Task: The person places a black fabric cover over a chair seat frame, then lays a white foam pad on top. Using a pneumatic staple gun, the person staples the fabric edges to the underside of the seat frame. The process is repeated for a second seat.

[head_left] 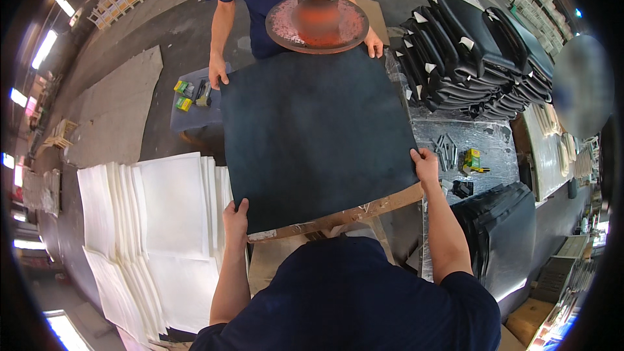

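A large, smooth black sheet [318, 133], like leatherette, lies spread over a worktable whose worn wooden edge [364, 213] shows along the near side. My left hand [236, 219] pinches its near left corner, thumb on top. At the near right corner, my right hand [426, 165] grips the sheet's edge between thumb and fingers. Across from me a person in a dark blue shirt holds the far side, one hand [218, 73] at the far left corner and the other [374, 44] at the far right. Whatever lies beneath the sheet is hidden.
Above the far edge hangs a round red press plate [317, 23]. White foam-like sheets [172, 208] are stacked at my left. Folded black padded pieces [468, 45] pile up at the right, near loose staple strips [446, 153] and black sheets [500, 234]. A bin [192, 117] holds small boxes.
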The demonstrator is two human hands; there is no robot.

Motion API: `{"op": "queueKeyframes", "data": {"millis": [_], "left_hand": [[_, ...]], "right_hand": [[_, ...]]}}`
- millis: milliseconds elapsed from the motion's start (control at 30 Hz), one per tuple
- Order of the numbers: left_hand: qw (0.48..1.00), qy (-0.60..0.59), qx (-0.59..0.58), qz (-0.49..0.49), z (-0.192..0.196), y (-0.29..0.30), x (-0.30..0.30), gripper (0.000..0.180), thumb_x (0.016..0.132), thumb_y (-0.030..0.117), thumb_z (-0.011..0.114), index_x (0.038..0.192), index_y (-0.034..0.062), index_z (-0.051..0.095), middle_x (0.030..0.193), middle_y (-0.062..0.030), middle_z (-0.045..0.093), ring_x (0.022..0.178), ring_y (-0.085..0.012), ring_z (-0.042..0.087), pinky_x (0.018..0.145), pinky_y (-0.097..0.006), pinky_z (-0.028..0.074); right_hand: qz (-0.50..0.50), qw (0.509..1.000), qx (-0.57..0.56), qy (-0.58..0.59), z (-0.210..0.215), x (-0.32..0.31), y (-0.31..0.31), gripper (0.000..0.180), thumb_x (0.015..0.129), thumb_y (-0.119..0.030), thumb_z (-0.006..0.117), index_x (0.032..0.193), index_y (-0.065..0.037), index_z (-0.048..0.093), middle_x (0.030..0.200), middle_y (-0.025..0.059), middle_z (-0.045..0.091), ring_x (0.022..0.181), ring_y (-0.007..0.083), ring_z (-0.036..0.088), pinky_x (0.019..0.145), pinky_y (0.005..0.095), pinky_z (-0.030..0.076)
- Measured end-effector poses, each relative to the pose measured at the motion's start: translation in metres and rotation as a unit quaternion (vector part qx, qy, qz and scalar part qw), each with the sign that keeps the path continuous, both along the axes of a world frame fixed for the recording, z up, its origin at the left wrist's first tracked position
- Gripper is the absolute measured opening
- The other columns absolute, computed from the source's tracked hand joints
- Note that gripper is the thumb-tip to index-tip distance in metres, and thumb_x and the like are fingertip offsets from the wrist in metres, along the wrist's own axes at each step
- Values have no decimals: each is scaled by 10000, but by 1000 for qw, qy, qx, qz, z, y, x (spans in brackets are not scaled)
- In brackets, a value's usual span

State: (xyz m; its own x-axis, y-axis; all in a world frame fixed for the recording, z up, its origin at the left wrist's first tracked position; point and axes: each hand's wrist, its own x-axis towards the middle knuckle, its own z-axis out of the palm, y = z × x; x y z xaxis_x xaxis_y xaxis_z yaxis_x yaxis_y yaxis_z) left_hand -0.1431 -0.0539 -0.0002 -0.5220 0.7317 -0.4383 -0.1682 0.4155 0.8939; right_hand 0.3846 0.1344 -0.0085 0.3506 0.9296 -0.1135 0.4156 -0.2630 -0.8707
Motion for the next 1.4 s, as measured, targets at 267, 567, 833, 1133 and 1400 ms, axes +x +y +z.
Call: {"op": "queueKeyframes", "data": {"millis": [267, 567, 833, 1133, 1400], "left_hand": [[981, 181, -30, 69, -20, -1, -1, 319, 1065, 222, 742, 1173, -73, 690, 945, -105, 742, 842, -168, 655, 763, -352, 526], [979, 178, -100, 10, -9, -5, -14, 428, 1036, 382, 747, 1194, -14, 709, 1036, -186, 769, 975, -263, 720, 877, -435, 552], [990, 135, -22, 29, -32, -11, -30, 350, 1018, 342, 790, 1118, 10, 748, 933, -87, 746, 886, -204, 697, 782, -383, 549], [922, -92, -69, 369, -97, -214, -191, 374, 1045, 400, 734, 1146, 41, 769, 904, -103, 782, 771, -199, 732, 685, -370, 578], [741, -1, 29, 671, -62, -417, -512, 524, 1055, 447, 724, 1379, 41, 656, 1150, -144, 773, 967, -322, 745, 832, -467, 598]], "right_hand": [[34, 999, -4, 7, -1, -3, -13, 298, 1002, -263, 823, 912, -26, 667, 799, -32, 531, 773, 82, 470, 667, 321, 388], [218, 962, 152, -59, 18, -57, -18, 253, 1016, -166, 801, 1219, -34, 726, 898, 14, 647, 797, 120, 567, 730, 301, 504], [674, 727, 110, -73, 63, -293, -87, 286, 885, -72, 854, 1144, -56, 732, 896, 111, 660, 720, 257, 656, 649, 392, 530], [661, 702, 31, -264, 50, -343, -107, 212, 899, -139, 819, 1065, -59, 713, 966, 149, 678, 878, 310, 672, 787, 426, 537], [659, 656, -35, -365, 48, -371, -121, 274, 980, -329, 769, 1071, -83, 688, 1009, 204, 701, 979, 425, 685, 875, 507, 557]]}}
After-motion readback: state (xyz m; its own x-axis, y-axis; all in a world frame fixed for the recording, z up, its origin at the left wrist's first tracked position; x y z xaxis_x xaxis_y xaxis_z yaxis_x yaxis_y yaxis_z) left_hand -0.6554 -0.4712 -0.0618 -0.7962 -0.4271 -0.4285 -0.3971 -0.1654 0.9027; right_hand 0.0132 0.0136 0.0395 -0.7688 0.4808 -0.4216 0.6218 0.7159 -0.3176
